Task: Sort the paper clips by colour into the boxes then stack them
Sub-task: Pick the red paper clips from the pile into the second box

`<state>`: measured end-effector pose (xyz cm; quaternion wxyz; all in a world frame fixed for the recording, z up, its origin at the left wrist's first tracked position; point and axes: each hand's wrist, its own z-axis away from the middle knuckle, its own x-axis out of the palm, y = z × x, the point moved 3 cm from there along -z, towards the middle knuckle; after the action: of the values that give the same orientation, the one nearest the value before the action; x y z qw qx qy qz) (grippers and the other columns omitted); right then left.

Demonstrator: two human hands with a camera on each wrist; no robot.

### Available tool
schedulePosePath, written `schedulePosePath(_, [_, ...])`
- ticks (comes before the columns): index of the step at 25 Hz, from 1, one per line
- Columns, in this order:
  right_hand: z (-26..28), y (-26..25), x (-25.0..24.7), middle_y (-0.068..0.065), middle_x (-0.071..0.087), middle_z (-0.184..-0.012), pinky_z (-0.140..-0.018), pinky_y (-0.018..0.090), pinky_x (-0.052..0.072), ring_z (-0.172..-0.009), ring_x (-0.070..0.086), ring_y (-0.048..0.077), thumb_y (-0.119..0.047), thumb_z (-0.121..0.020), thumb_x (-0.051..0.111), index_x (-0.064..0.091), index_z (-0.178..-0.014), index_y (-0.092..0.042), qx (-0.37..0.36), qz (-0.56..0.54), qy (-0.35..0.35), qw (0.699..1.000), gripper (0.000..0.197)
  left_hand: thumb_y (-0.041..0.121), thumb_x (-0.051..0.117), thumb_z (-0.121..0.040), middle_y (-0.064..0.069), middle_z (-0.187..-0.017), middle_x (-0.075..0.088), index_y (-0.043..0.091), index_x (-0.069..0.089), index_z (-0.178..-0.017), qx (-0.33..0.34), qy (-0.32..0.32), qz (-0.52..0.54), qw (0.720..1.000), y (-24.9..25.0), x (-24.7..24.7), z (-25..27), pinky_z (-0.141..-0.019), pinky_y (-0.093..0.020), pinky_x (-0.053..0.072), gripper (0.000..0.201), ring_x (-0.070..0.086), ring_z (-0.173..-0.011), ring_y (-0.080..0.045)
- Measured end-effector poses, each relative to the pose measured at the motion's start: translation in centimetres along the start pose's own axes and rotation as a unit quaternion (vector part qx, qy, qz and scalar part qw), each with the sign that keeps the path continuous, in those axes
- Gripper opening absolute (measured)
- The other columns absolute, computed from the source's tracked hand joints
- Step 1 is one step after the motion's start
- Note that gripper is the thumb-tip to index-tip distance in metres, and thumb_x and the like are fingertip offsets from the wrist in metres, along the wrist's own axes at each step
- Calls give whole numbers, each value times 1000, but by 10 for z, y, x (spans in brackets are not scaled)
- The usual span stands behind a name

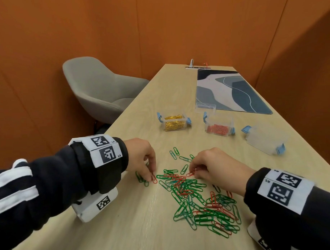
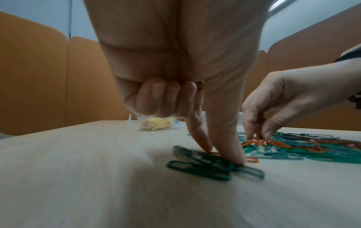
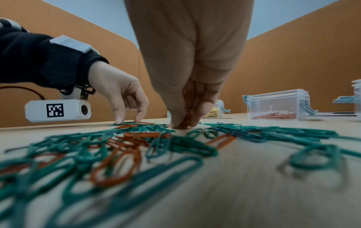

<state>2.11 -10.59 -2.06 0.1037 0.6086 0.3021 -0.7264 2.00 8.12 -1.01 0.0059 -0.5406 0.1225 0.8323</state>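
**Two colours left on the table: we are picking out the red clips**

We are working in the sorting step, and the stacking is not yet begun. The yellow box (image 1: pixel 174 122) is already holding the gold clips, the red box (image 1: pixel 219 129) is holding some red ones, and the third box (image 1: pixel 264 140) is looking empty. A mixed heap of green and red clips (image 1: pixel 198 200) is lying on the table (image 1: pixel 126 229) in front of us.

Our left hand (image 1: pixel 141 157) is pressing thumb and forefinger down on one red clip (image 1: pixel 154 179) beside a few green ones; the other fingers are curled in, and a bit of red is showing among them, so we are probably keeping clips there already. Our right hand (image 1: pixel 212 166) is pinching a small bunch of red clips (image 1: pixel 191 173) at the far edge of the heap.

For the next move we are judging that both hands must lift their red clips free, without dragging green ones that are hooked to them, and carry them to the red box.
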Motion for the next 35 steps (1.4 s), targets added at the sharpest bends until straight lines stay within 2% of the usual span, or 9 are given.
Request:
schedulePosePath(7, [5, -3, 2, -3, 49, -92, -74, 21, 38, -83, 47, 14, -17, -94, 49, 47, -73, -23, 11, 42, -64, 997, 22, 31, 70, -80, 6, -98, 62, 20, 71, -101, 12, -35, -20, 999, 2, 2, 3, -89, -24, 44, 24, 53, -98, -10])
schedulePosePath(11, [7, -3, 3, 0, 50, -93, -74, 23, 39, -83, 47, 16, -17, -96, 47, 53, -86, -15, 6, 53, -89, 995, 12, 36, 75, -73, 5, -89, 63, 24, 72, -92, 31, -7, 27, 999, 7, 6, 6, -87, -30, 49, 23, 57, -92, -14])
schedulePosePath(15, [12, -5, 3, 0, 50, -91, -77, 28, 42, -82, 47, 18, -21, -96, 44, 46, -78, -18, 8, 67, -121, 990, 19, 34, 67, -81, 9, -78, 57, 16, 71, -97, 44, -47, -22, 998, 19, 17, 12, -75, -23, 45, 24, 48, -69, -6])
schedulePosePath(20, [15, 0, 2, -2, 49, -86, -75, 27, 42, -79, 46, 17, -23, -96, 43, 36, -68, -25, -13, 76, -116, 990, 29, 29, 43, -92, -2, -74, 51, 9, 60, -83, -7, -54, 12, 998, 28, 24, 14, -65, -24, 37, 28, 45, -69, -19])
schedulePosePath(23, [22, 7, -14, -11, 50, -75, -61, 14, 36, -66, 45, 4, -25, -95, 47, 44, -73, -28, -14, 20, -71, 997, 22, 18, 33, -85, 5, -44, 29, 17, 34, -51, -88, -108, 350, 926, 37, 21, 17, -40, -15, 18, 34, 23, -38, -11])
schedulePosePath(25, [29, 6, -26, -12, 49, -69, -57, 12, 38, -59, 44, 1, -27, -95, 49, 47, -75, -29, -20, -39, -34, 998, 20, 18, 30, -83, 8, -40, 21, 20, 27, -49, -78, -128, 469, 871, 46, 19, 18, -34, -10, 11, 34, 16, -32, -8])
schedulePosePath(29, [39, -15, -38, -12, 51, -59, -55, 11, 36, -53, 44, -1, -25, -92, 55, 54, -78, -24, -81, -128, 4, 988, 15, 15, 29, -89, 1, -45, 48, 13, 44, -64, -47, -176, 565, 805, 67, 31, 14, -30, -12, 30, 29, 36, -31, -7])
schedulePosePath(32, [40, -26, -37, -8, 65, -73, -61, 12, 44, -63, 55, 0, -26, -86, 65, 63, -85, -21, -115, -145, -3, 983, 5, 11, 27, -92, -11, -57, 63, 3, 56, -77, -39, -209, 636, 742, 80, 39, 13, -37, -16, 48, 34, 58, -39, -13])
schedulePosePath(35, [43, -12, -41, -8, 67, -85, -69, 10, 46, -81, 59, -1, -26, -81, 70, 67, -93, -23, -95, -139, 37, 985, 12, 24, 33, -97, -4, -52, 55, 6, 54, -72, -55, -186, 632, 750, 87, 37, 13, -33, -12, 40, 37, 55, -37, -10])
